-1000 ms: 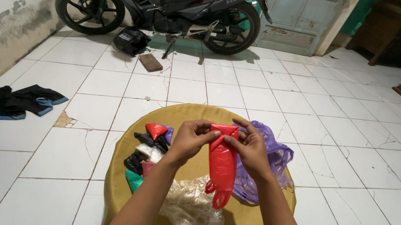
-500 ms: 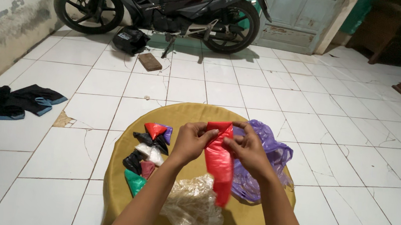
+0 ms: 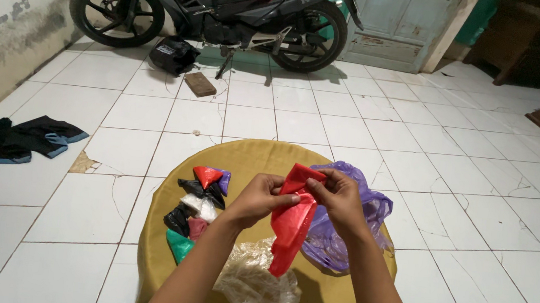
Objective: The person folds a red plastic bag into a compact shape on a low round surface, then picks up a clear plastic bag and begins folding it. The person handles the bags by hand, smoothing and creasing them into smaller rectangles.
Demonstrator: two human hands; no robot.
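Clearly soft, light, slippery: red plastic bag (image 3: 290, 224) pinched at top edge by left hand (image 3: 258, 200) and right hand (image 3: 339, 202); grip near fold.

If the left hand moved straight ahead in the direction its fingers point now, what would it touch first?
The left hand points toward the person's right and already pinches the red plastic bag. Going on, it would probably meet the right hand gripping the same bag, then the purple plastic bag behind; depth is unclear.
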